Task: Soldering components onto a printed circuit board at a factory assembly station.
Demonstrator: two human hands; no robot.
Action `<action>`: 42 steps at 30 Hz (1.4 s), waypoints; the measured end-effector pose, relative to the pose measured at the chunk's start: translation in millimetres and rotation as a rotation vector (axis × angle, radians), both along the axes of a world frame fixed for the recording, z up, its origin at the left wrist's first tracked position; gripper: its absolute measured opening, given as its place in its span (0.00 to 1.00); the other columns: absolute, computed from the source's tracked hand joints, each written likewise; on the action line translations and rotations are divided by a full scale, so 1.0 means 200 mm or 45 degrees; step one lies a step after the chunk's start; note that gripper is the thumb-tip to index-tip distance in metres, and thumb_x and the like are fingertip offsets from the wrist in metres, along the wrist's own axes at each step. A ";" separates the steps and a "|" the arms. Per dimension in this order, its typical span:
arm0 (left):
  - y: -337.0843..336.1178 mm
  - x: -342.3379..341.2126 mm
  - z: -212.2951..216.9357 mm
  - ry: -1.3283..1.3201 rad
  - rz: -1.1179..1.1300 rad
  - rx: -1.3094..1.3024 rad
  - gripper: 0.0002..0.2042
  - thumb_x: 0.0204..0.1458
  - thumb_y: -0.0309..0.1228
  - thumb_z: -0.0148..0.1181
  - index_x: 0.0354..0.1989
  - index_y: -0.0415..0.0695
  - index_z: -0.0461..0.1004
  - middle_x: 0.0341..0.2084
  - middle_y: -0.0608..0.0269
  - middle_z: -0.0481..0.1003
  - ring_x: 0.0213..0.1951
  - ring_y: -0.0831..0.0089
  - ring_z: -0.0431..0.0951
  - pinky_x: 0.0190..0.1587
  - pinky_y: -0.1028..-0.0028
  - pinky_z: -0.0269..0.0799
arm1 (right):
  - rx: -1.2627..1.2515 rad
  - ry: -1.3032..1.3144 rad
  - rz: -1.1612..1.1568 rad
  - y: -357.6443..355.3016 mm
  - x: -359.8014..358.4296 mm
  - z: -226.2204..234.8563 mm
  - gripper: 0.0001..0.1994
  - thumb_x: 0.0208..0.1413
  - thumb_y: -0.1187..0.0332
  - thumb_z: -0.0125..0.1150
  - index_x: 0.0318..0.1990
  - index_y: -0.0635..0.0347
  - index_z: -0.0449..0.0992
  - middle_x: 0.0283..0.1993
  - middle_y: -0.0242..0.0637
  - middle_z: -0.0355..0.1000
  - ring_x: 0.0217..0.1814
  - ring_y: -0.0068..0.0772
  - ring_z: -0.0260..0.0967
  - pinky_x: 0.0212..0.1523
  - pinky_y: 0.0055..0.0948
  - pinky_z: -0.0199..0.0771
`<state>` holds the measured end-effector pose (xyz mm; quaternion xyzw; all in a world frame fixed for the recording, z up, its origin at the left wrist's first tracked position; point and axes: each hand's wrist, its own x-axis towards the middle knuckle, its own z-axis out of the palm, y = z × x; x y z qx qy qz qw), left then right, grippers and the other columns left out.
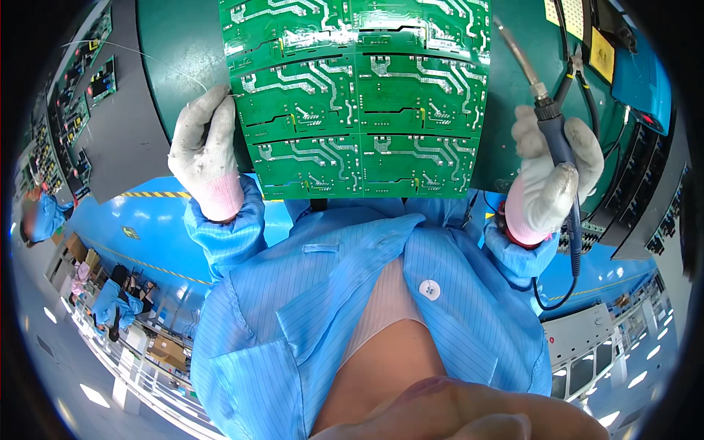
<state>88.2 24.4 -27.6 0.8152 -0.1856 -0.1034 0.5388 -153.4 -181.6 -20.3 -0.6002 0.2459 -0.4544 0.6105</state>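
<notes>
A green circuit board panel (308, 110), split into several like boards with silvery solder tracks, lies in front of me. At its left edge my gloved left hand (207, 139) is closed, thumb and forefinger pinching a thin solder wire (172, 67) that curves off to the upper left. To the right of the panel, my gloved right hand (557, 165) is wrapped round the dark handle of a soldering iron (555, 128). The iron's metal tip points up and left, apart from the panel. Its cord runs down from the handle.
Cutting pliers (577, 73) and a blue soldering station (643, 84) stand at the upper right, beside a yellow sponge (602, 57). Dark racks of small boards (638, 187) flank the right; populated boards (101, 81) lie on the left. Other people in blue work farther left.
</notes>
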 end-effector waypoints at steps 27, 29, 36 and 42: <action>0.23 -0.14 0.14 -0.487 -0.141 0.115 0.07 0.47 0.30 0.61 0.34 0.51 0.81 0.25 0.64 0.75 0.30 0.67 0.76 0.34 0.70 0.72 | -0.253 0.060 0.332 -0.17 -0.05 -0.09 0.23 0.63 0.60 0.43 0.55 0.75 0.62 0.51 0.60 0.65 0.50 0.47 0.67 0.51 0.42 0.68; 0.22 -0.16 0.14 -0.489 -0.131 0.079 0.06 0.47 0.30 0.61 0.34 0.51 0.81 0.25 0.65 0.75 0.31 0.67 0.76 0.33 0.70 0.72 | -0.254 0.049 0.307 -0.14 -0.05 -0.08 0.23 0.63 0.60 0.43 0.55 0.75 0.62 0.52 0.59 0.65 0.51 0.47 0.67 0.52 0.42 0.68; 0.17 -0.21 0.16 -0.523 -0.158 -0.050 0.06 0.42 0.26 0.63 0.31 0.46 0.80 0.28 0.63 0.76 0.33 0.67 0.77 0.36 0.71 0.73 | -0.268 0.037 0.162 -0.07 -0.07 0.01 0.23 0.63 0.60 0.43 0.54 0.75 0.62 0.55 0.59 0.64 0.53 0.48 0.66 0.54 0.44 0.67; 0.02 -0.19 0.22 -0.570 -0.293 -0.068 0.07 0.40 0.22 0.64 0.30 0.43 0.80 0.32 0.60 0.78 0.32 0.66 0.78 0.35 0.72 0.74 | -0.159 0.117 -0.033 -0.01 0.01 0.03 0.26 0.63 0.54 0.45 0.56 0.72 0.63 0.56 0.55 0.64 0.44 0.44 0.70 0.48 0.39 0.71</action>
